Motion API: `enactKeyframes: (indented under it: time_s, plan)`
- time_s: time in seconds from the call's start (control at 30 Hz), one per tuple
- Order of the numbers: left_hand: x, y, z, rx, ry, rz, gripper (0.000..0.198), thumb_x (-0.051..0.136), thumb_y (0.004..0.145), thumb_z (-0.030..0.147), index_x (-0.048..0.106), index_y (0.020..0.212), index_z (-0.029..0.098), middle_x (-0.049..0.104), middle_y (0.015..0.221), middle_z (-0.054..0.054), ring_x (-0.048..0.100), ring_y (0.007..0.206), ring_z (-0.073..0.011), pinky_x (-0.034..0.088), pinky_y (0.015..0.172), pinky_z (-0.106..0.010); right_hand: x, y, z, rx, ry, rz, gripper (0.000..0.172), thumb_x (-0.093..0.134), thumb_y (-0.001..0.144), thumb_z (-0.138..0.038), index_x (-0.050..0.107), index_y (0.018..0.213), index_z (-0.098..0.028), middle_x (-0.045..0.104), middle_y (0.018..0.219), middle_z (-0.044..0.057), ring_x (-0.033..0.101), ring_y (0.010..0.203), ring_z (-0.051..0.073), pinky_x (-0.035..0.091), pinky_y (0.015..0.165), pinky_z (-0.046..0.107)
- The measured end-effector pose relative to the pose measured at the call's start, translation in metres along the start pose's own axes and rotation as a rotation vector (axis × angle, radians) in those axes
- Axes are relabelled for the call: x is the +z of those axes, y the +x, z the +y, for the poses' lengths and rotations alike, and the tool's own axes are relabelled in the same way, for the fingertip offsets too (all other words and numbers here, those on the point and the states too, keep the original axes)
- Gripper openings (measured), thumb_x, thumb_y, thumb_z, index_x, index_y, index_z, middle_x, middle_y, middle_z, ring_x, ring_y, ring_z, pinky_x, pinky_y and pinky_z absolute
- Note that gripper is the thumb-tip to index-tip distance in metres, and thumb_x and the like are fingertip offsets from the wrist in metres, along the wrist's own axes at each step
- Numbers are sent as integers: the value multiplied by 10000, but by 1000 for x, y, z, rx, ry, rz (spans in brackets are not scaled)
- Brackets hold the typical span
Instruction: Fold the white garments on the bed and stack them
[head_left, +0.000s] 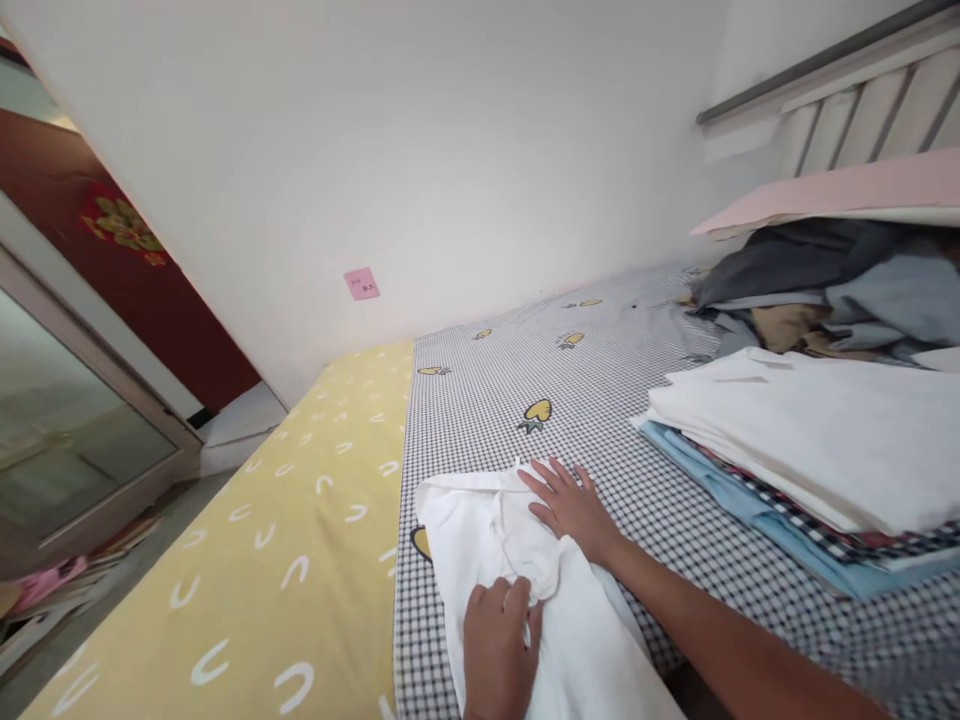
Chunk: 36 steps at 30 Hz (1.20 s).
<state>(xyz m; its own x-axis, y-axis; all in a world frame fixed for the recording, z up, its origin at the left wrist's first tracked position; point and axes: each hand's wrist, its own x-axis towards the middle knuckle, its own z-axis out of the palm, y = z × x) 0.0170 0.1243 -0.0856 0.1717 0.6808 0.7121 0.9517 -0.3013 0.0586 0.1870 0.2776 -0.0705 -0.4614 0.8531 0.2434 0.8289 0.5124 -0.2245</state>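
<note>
A white garment point(600, 650) lies partly folded on the checked bedsheet point(480, 420), with a bunched flap near its far end. I cannot make out what kind of garment it is. My left hand point(499, 640) is closed on the cloth near the middle, its fingers curled around the edge of the flap. Farther off, my right hand point(574, 505) rests with spread fingers on the garment's upper right corner. The near end of the garment runs out of view at the bottom.
To the right sits a stack of folded clothes point(810, 430), white on top, with blue and checked layers below. Behind it are heaped dark and grey clothes point(810, 260) under a pink panel point(840, 190). Yellow patterned bedding point(322, 500) covers the left side, beside a white wall point(465, 150).
</note>
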Motion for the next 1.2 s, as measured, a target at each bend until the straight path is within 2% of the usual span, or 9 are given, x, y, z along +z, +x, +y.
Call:
enactKeyframes:
  time_s: [0.23,0.43,0.63,0.77,0.83,0.93,1.0,1.1,1.2]
  plan:
    - [-7,5,4,-56,47,-25,123,574,915,155,632,993,231,649,759,8,590,668,-178,425,639,-312,0,-1,-1,-20,58,10,472,393,1052,-488,473,1513,-431,375,1652,15,261,1549,333,207,1208,664]
    - [-5,4,3,-43,52,-34,114,573,928,161,634,1001,224,651,766,8,601,670,-170,434,649,-306,2,-1,0,-31,81,84,535,445,1043,-423,379,1573,-396,291,1690,47,247,1554,328,212,1219,621]
    - [-4,4,4,-40,68,-4,133,579,917,146,617,1018,224,643,760,11,587,663,-174,427,655,-314,5,-4,1,-53,95,93,490,441,1037,-427,458,1526,-419,323,1681,24,256,1550,324,195,1213,631]
    - [-4,4,6,-35,89,19,166,619,873,126,606,997,236,633,747,22,575,661,-183,419,653,-322,-1,5,5,-1,130,80,493,417,1030,-400,485,1517,-362,431,1623,64,361,1501,298,256,1183,619]
    - [-4,4,7,-44,96,27,171,635,857,128,601,979,243,628,742,25,565,655,-185,413,646,-325,-14,18,2,-5,130,146,470,405,1024,-351,538,1474,-343,489,1580,83,429,1453,287,247,1176,629]
    - [-2,4,9,-54,97,17,163,650,843,133,591,940,251,616,723,33,562,646,-185,405,648,-330,-43,47,-20,-41,152,284,468,414,1003,-275,573,1440,-325,554,1521,86,482,1401,268,220,1189,597]
    - [-1,4,9,-60,101,13,156,658,837,140,581,912,254,614,715,35,562,640,-185,403,649,-335,-59,69,-47,-63,213,265,471,427,994,-267,574,1439,-319,578,1496,79,500,1379,256,236,1186,555]
    - [0,3,10,-68,118,17,145,654,835,146,571,886,253,602,696,36,562,625,-184,407,644,-342,-70,96,-95,-38,313,34,520,404,1007,-360,477,1519,-305,464,1598,72,404,1460,253,221,1195,541]
    - [2,2,10,-72,123,22,158,647,821,130,585,903,249,608,695,34,577,623,-182,437,653,-344,-66,103,-135,1,335,-156,587,314,1025,-488,382,1577,-301,349,1665,86,322,1511,300,205,1179,627]
